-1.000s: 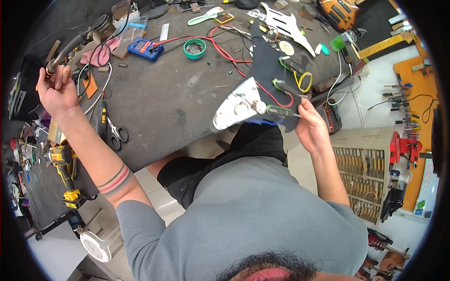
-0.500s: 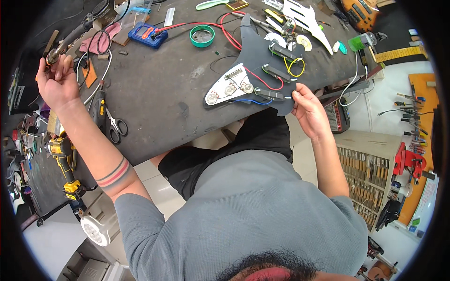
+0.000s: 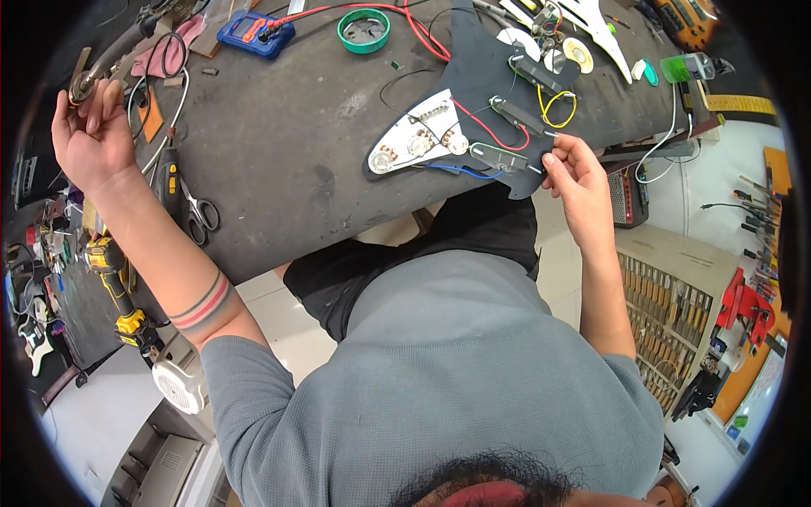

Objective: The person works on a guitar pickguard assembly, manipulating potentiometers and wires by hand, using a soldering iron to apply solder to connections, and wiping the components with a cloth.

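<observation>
A dark guitar pickguard (image 3: 478, 76) lies back-up at the bench's near edge. It bears several black pickups (image 3: 500, 158), a silvery shield plate (image 3: 414, 139) with round potentiometers, and red, yellow and blue wires. My right hand (image 3: 579, 173) pinches the pickguard's right edge between thumb and fingers, beside the nearest pickup. At the far left my left hand (image 3: 95, 139) is raised, palm up, its fingers curled round the round metal end (image 3: 81, 87) of a dark rod-like tool. The fingers partly hide this tool, so its exact kind is unclear.
Behind lie a blue multimeter (image 3: 256, 34) with red leads, a green round tin (image 3: 363, 31) and a white pickguard (image 3: 596, 29). Scissors (image 3: 201, 218), a rotary tool (image 3: 170, 182) and a yellow drill (image 3: 118, 287) lie around my left forearm. A green bottle (image 3: 686, 68) stands right.
My view has shifted, so the bench things sit farther right or higher. My right fingers have slid a little along the pickguard's edge. The left hand keeps its curled grip.
</observation>
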### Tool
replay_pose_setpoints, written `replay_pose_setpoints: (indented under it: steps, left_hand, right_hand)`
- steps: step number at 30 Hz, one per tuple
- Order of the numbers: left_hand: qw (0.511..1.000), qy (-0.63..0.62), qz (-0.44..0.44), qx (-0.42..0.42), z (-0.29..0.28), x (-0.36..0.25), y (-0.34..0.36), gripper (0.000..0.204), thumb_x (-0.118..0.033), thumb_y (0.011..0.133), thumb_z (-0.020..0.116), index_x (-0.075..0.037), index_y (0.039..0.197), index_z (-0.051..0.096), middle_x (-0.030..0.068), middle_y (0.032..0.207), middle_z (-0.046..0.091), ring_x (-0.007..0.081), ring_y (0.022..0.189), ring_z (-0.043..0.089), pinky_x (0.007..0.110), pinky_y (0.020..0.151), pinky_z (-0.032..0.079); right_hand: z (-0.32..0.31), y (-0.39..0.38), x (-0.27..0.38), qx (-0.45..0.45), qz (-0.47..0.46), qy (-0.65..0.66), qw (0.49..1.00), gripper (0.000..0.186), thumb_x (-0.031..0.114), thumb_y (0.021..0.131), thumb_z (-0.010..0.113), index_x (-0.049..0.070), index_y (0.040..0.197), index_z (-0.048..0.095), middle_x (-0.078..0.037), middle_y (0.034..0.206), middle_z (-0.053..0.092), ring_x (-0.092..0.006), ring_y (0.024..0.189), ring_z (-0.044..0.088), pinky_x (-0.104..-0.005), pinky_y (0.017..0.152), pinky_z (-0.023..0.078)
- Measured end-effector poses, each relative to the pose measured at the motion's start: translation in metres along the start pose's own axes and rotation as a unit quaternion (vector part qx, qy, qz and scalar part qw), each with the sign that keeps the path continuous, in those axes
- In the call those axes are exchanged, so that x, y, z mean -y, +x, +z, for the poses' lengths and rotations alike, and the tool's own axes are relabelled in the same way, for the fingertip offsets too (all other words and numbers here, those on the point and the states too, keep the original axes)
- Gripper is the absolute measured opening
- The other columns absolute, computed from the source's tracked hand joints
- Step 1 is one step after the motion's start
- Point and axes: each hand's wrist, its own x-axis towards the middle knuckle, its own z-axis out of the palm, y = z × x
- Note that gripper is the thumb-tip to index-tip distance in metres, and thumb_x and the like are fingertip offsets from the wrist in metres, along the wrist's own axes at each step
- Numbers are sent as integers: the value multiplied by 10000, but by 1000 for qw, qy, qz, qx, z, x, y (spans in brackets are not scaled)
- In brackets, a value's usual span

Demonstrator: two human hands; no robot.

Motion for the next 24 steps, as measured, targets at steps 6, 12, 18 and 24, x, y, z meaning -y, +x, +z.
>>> replay_pose_setpoints:
  steps: [6,12,18,24]
  left_hand:
    - [1000,-3,-7,10,7,0,-3,268,-87,1058,591,4,811,540,40,712,393,142,616,357,329,633,310]
    - [1000,-12,-4,9,17,3,-16,263,-84,1057,596,2,814,540,38,714,393,143,618,354,331,635,310]
    - [1000,-4,4,-2,21,7,-45,259,-83,1053,603,-3,815,542,31,716,394,143,619,346,333,644,314]
    - [999,15,25,-22,35,26,-85,243,-106,1053,612,-6,836,569,36,722,423,136,611,358,330,649,319]
  right_hand:
    - [4,-3,-21,-33,-63,-32,997,317,70,1041,738,-14,1339,667,6,988,642,-54,780,575,-236,700,501]
    - [5,-6,-17,-65,-103,-92,988,295,50,1025,751,-20,1305,691,3,999,634,-54,778,570,-246,718,514]
    - [12,-10,-10,-130,-174,-131,967,209,-3,982,758,-3,1189,728,-44,997,668,-100,802,608,-276,708,506]
    - [68,-13,24,-88,-500,-294,810,268,104,805,868,170,1045,768,4,1074,699,-261,1132,635,-439,1038,398]
